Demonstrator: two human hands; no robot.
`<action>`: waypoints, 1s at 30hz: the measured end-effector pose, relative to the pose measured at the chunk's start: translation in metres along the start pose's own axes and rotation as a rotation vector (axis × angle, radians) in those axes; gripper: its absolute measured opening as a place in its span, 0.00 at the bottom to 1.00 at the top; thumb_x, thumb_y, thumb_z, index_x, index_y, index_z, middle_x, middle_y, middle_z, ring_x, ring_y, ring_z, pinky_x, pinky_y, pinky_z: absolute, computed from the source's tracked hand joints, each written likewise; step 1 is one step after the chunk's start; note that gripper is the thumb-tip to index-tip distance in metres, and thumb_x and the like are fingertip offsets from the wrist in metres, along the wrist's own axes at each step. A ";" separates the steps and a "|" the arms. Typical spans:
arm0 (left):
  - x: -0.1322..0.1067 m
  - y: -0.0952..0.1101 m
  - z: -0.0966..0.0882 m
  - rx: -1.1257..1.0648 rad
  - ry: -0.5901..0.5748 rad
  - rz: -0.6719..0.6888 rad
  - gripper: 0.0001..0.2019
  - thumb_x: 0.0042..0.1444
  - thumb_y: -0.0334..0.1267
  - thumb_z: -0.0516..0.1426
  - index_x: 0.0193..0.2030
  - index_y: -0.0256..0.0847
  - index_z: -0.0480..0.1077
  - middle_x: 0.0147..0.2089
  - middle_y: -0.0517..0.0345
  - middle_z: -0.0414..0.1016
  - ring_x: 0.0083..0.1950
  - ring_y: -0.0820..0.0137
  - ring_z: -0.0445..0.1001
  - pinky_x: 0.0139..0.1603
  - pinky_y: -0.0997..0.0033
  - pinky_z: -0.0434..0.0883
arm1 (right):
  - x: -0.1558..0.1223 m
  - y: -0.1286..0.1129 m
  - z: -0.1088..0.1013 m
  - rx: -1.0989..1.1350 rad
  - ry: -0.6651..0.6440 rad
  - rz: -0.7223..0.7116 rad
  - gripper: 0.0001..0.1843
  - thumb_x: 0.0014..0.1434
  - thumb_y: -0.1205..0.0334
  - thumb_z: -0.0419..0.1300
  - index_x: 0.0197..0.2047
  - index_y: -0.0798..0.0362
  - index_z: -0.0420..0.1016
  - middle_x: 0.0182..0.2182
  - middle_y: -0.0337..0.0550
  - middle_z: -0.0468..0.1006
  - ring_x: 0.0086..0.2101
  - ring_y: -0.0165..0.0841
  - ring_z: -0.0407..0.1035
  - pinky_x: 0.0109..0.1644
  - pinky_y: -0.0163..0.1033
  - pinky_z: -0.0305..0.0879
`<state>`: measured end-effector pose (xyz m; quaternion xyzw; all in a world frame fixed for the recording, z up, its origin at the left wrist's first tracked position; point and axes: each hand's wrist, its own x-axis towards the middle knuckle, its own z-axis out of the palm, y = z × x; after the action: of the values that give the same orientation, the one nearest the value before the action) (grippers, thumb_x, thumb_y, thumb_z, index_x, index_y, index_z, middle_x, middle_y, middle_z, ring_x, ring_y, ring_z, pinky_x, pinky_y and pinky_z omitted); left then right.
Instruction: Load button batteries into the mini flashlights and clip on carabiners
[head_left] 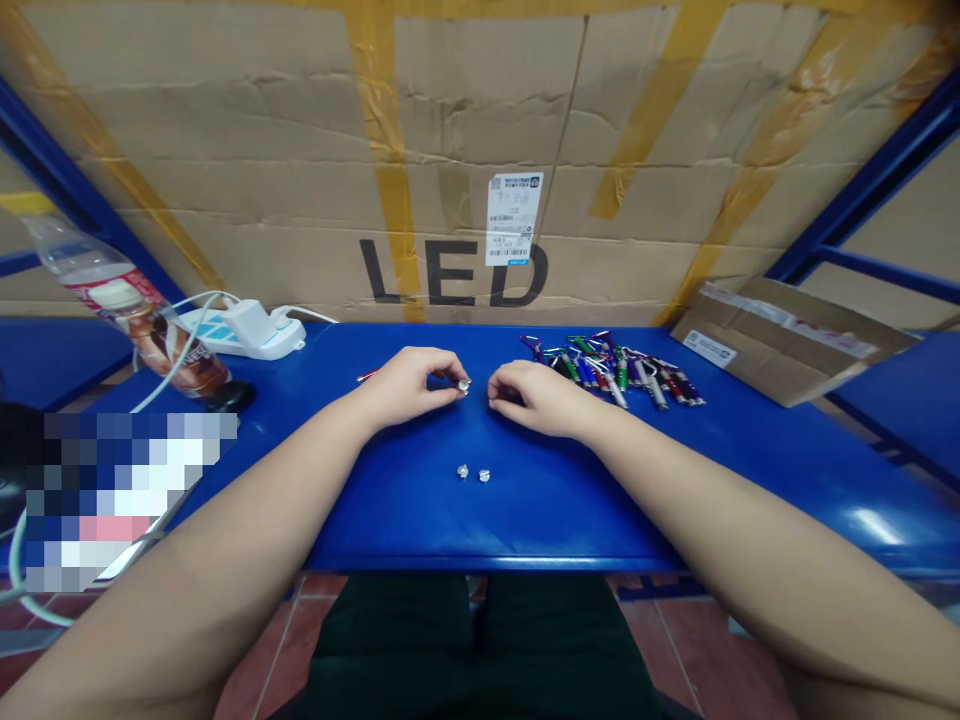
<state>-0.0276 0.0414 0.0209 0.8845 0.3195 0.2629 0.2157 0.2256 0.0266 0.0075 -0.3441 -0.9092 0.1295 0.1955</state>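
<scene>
"What is the left hand (405, 388) doing?"

"It is pinching a tiny silver piece (463, 384) in its fingertips. That piece looks too small to hold any other way."

"And the right hand (534, 398)?"

"It is curled up just beside the left hand, with the fingers pointing toward it. It might hold something small, but I cannot tell from here."

"What are those shiny bits (473, 474)?"

"Two more silver pieces. They lie close together on the blue counter (495, 550), just in front of the hands, maybe so they are easy to reach."

"What is that bright pile?"

"Those are little metal torches with clips (615, 372), past the right hand. The pile sits off to one side, which may leave room for the hands."

"Anything past the left hand?"

"A thin red thing (367, 376), then a plastic bottle (127, 305) and a white power strip (247, 335) farther off."
</scene>
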 end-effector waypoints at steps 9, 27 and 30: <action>0.001 0.007 0.005 -0.004 -0.019 0.048 0.07 0.60 0.41 0.65 0.41 0.41 0.79 0.39 0.57 0.84 0.40 0.68 0.81 0.44 0.69 0.74 | -0.002 -0.009 -0.002 0.099 0.222 -0.180 0.02 0.68 0.65 0.61 0.41 0.53 0.74 0.38 0.46 0.80 0.39 0.36 0.73 0.46 0.41 0.69; 0.002 0.009 0.006 -0.001 -0.035 0.063 0.08 0.61 0.43 0.64 0.40 0.41 0.79 0.38 0.57 0.83 0.40 0.67 0.80 0.42 0.70 0.73 | -0.004 -0.010 -0.001 0.106 0.143 -0.196 0.03 0.67 0.65 0.62 0.44 0.52 0.76 0.42 0.47 0.80 0.43 0.38 0.75 0.51 0.43 0.71; 0.002 0.010 0.006 -0.003 -0.033 0.064 0.08 0.61 0.43 0.64 0.39 0.41 0.78 0.38 0.58 0.83 0.40 0.68 0.79 0.42 0.71 0.73 | -0.006 -0.011 -0.003 0.113 0.139 -0.178 0.04 0.66 0.66 0.61 0.45 0.52 0.76 0.42 0.47 0.80 0.44 0.38 0.75 0.51 0.43 0.71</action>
<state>-0.0182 0.0341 0.0224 0.8981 0.2871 0.2556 0.2140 0.2245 0.0151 0.0130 -0.2585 -0.9118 0.1384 0.2876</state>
